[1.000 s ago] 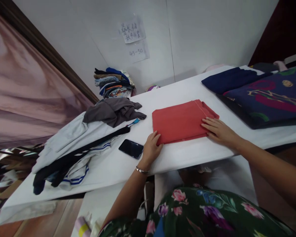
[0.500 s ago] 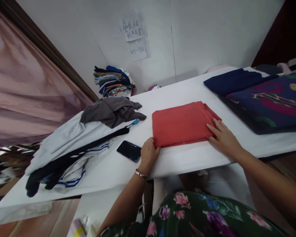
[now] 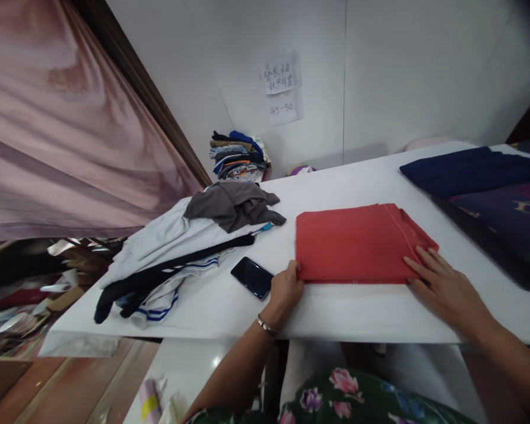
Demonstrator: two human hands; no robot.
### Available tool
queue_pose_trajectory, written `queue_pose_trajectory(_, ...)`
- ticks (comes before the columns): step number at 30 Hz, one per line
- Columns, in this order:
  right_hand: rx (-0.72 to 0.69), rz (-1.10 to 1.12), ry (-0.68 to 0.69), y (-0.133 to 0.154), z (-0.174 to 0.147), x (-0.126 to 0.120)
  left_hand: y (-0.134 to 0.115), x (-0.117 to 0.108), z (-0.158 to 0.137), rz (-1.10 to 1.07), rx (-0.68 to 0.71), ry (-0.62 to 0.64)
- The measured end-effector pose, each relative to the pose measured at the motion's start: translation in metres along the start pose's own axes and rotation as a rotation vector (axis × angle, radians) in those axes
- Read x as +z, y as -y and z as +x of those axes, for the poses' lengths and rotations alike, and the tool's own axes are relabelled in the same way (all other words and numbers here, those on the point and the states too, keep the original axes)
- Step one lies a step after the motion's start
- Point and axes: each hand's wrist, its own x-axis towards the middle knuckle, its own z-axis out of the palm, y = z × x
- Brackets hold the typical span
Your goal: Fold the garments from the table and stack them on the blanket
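A folded red garment (image 3: 353,244) lies flat on the white-covered table (image 3: 335,182), with a seam line near its right side. At its near left corner, my left hand (image 3: 286,291) is closed, thumb and fingers pinching the edge. My right hand (image 3: 444,285) rests open on the near right corner, fingers apart on the cloth. A black phone (image 3: 251,277) lies just left of my left hand. A bracelet (image 3: 265,325) circles my left wrist.
Loose clothes, with a dark grey garment (image 3: 234,205) on top, lie on the left. Behind them is a folded clothes stack (image 3: 239,156). Dark blue garments (image 3: 472,171) lie on the right. Paper signs (image 3: 282,88) hang on the wall; a pink curtain (image 3: 62,129) hangs left.
My view has turned left, so everything sits further right in the picture. Both hands remain at the same corners of the red garment, whose near edge looks more even.
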Motion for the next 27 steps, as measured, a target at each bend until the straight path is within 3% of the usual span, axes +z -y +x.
queue_pose_trajectory(7,-0.013,0.013,0.016,-0.006,-0.005,0.006,0.002,-0.005,0.004,-0.022,0.013,0.057)
queue_pose_trajectory(12,-0.052,0.221,0.05,-0.023,0.01,-0.005,0.022,-0.034,0.023,-0.253,0.157,0.317)
queue_pose_trajectory(14,-0.044,0.313,0.041,-0.024,0.032,-0.016,0.027,-0.049,0.044,-0.316,0.173,0.306)
queue_pose_trajectory(18,0.104,0.367,-0.029,-0.016,0.108,-0.021,0.018,-0.062,0.108,-0.289,0.137,-0.024)
queue_pose_trajectory(20,0.16,0.363,0.002,-0.016,0.151,-0.012,0.008,-0.058,0.145,-0.295,0.117,-0.106)
queue_pose_trajectory(24,0.341,0.305,0.152,-0.027,0.216,0.015,-0.006,-0.038,0.205,-0.32,0.097,-0.059)
queue_pose_trajectory(27,0.401,0.294,0.225,-0.035,0.233,0.03,-0.005,-0.026,0.229,-0.317,0.086,-0.011)
